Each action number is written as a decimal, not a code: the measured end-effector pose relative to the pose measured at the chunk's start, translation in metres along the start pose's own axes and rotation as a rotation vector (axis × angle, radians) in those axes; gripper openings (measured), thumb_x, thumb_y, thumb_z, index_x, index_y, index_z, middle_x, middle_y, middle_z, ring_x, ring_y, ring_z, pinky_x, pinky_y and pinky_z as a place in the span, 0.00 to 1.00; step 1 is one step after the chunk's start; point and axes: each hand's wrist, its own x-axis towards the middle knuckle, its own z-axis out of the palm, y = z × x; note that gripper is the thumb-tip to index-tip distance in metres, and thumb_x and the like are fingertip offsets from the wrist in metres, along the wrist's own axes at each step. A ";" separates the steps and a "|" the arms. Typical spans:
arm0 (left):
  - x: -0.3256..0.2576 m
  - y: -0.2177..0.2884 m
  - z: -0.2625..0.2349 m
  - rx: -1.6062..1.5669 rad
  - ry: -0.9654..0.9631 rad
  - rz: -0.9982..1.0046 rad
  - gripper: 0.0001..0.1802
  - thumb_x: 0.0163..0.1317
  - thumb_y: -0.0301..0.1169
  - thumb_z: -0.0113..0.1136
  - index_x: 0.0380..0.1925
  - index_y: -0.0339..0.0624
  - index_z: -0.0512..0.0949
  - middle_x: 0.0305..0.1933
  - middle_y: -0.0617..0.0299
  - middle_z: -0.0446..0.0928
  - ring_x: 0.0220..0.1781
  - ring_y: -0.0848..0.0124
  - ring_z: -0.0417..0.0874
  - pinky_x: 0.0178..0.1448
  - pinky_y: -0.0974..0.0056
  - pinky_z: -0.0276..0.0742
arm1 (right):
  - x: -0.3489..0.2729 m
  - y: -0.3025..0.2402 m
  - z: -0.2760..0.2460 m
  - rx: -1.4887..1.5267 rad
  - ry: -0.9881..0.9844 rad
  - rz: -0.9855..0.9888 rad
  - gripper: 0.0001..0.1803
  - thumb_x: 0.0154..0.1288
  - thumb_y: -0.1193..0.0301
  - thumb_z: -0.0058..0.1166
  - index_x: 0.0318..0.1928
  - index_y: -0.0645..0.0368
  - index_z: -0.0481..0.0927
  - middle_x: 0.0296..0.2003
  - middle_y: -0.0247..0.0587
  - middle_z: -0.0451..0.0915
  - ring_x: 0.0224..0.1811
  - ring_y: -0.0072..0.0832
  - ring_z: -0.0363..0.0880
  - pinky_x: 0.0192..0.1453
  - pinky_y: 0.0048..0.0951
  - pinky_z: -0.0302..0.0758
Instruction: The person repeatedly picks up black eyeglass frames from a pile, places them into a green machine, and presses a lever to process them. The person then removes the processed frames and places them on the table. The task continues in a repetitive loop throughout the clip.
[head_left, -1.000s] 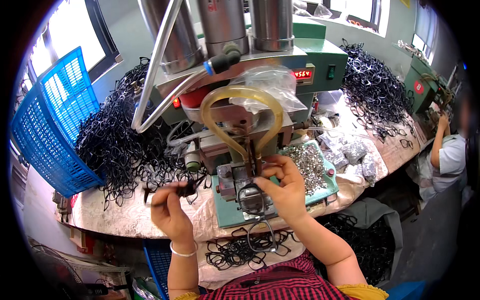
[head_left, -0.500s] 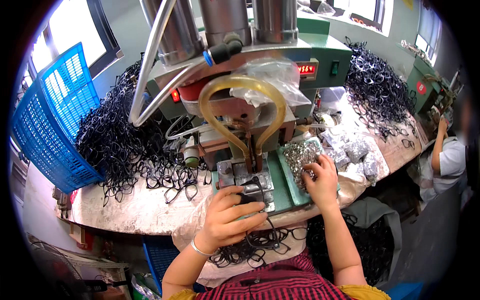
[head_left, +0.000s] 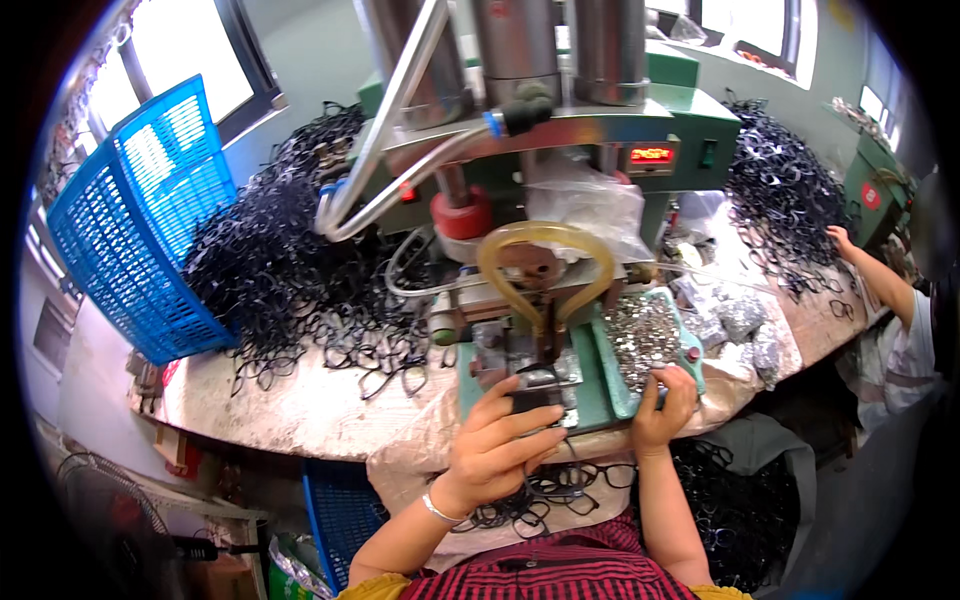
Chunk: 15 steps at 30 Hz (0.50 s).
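Observation:
My left hand (head_left: pixel 500 450) is closed on a black eyeglass frame (head_left: pixel 535 400), held at the metal jig (head_left: pixel 490 365) of a green press machine. Part of the frame is hidden behind my fingers, and a thin dark piece hangs below them. Directly above the jig stand the press electrodes (head_left: pixel 546 335), with a yellowish looped tube (head_left: pixel 545 232) around them. My right hand (head_left: pixel 664 410) is at the near edge of a green tray (head_left: pixel 614 390), thumb and fingers pinched together. Small silvery metal parts (head_left: pixel 642 340) fill the tray. Whatever the pinch holds is too small to make out.
Dark eyeglass frames (head_left: pixel 290 240) are heaped at the left beside a blue basket (head_left: pixel 120 210). Another heap (head_left: pixel 785 180) lies far right. Bags of small parts (head_left: pixel 735 310) sit right of the tray. More frames (head_left: pixel 545 500) lie near my lap. A co-worker's arm (head_left: pixel 880 275) reaches in at right.
My right hand has drawn back from the metal parts to the tray's near edge. The press head has come down, showing its shafts. My view has shifted; the co-worker's arm now reaches further left.

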 end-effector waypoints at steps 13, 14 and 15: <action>-0.064 -0.075 -0.084 0.226 0.359 -0.815 0.05 0.67 0.24 0.60 0.39 0.35 0.82 0.37 0.61 0.81 0.38 0.75 0.78 0.43 0.71 0.72 | 0.049 -0.002 0.009 0.285 -0.218 0.430 0.06 0.60 0.78 0.63 0.39 0.61 0.85 0.35 0.38 0.84 0.37 0.27 0.80 0.46 0.27 0.75; -0.083 -0.084 -0.077 0.159 0.492 -0.865 0.05 0.67 0.24 0.60 0.40 0.36 0.82 0.37 0.62 0.81 0.38 0.76 0.77 0.42 0.72 0.72 | 0.047 0.000 0.003 0.293 -0.209 0.462 0.06 0.60 0.77 0.63 0.39 0.62 0.85 0.35 0.38 0.84 0.38 0.26 0.80 0.46 0.26 0.75; -0.101 -0.087 -0.075 0.106 0.613 -0.913 0.05 0.67 0.25 0.60 0.40 0.36 0.81 0.37 0.62 0.80 0.37 0.76 0.77 0.42 0.73 0.72 | 0.040 0.000 -0.005 0.304 -0.198 0.510 0.06 0.60 0.77 0.63 0.39 0.63 0.85 0.36 0.38 0.85 0.38 0.25 0.80 0.47 0.26 0.75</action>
